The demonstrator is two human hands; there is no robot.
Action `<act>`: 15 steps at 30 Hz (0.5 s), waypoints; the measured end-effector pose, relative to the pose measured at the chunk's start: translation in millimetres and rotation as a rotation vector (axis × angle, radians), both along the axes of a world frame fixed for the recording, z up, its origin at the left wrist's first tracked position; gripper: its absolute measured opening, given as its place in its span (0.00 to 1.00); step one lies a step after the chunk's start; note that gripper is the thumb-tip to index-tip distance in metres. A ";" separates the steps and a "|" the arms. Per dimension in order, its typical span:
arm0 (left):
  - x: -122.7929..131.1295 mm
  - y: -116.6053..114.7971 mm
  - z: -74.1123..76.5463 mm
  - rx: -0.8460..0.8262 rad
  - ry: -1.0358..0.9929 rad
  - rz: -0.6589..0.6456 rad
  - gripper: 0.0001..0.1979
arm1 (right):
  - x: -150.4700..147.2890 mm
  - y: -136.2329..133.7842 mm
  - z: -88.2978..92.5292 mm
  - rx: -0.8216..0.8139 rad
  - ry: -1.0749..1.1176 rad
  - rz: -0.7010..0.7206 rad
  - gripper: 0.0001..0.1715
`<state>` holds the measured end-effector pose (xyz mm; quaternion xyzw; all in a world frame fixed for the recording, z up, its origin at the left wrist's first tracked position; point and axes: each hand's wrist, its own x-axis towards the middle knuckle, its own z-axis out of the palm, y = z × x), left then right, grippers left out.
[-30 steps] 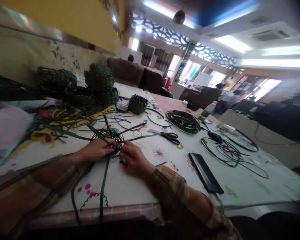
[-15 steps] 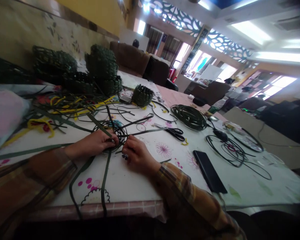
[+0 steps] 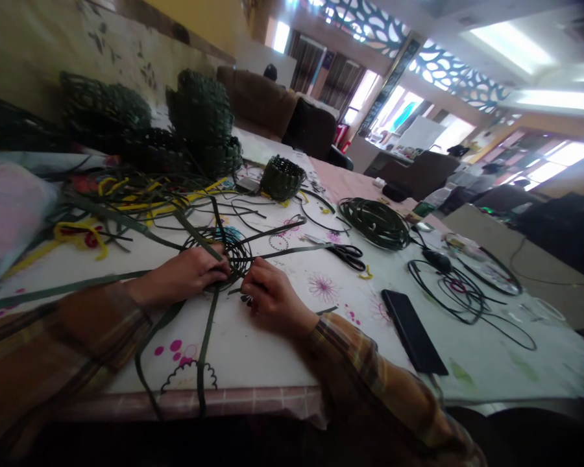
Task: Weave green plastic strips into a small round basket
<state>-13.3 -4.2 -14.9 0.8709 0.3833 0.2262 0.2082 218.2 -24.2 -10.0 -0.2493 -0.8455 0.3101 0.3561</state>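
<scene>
A round woven base (image 3: 243, 250) of dark green strips lies on the floral tablecloth (image 3: 267, 363), its spokes splayed on all sides. The left hand (image 3: 189, 274) grips its near left part, fingers bent over the rings and thumb below them. The right hand (image 3: 275, 295), at the base's right rim, has curled fingers; whether they pinch a strand I cannot tell.

Beyond, from large to small, are stacked woven baskets (image 3: 199, 110) at the wall, a coil of green strip (image 3: 374, 224), a small woven basket (image 3: 283, 178), a black phone (image 3: 413, 331) and black-handled scissors (image 3: 349, 254). One spoke reaches right to the scissors' blades; loose strips and yellow pieces crowd the far left.

The table's near edge (image 3: 253, 401) runs below both hands, two spokes drooping over it. Printed cloth stretches between right wrist and phone.
</scene>
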 end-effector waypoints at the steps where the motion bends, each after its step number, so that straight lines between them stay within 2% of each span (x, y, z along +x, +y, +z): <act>1: 0.7 -0.9 -0.2 -0.006 -0.001 0.023 0.10 | 0.0 0.3 -0.1 0.002 0.008 0.000 0.13; 9: 2.7 -0.5 1.6 -0.101 -0.023 0.036 0.10 | -0.7 -0.7 2.1 -0.014 0.033 -0.006 0.13; 15: 1.9 -3.6 14.8 -0.082 0.092 -0.075 0.09 | -0.2 -2.4 2.4 -0.079 0.019 -0.012 0.13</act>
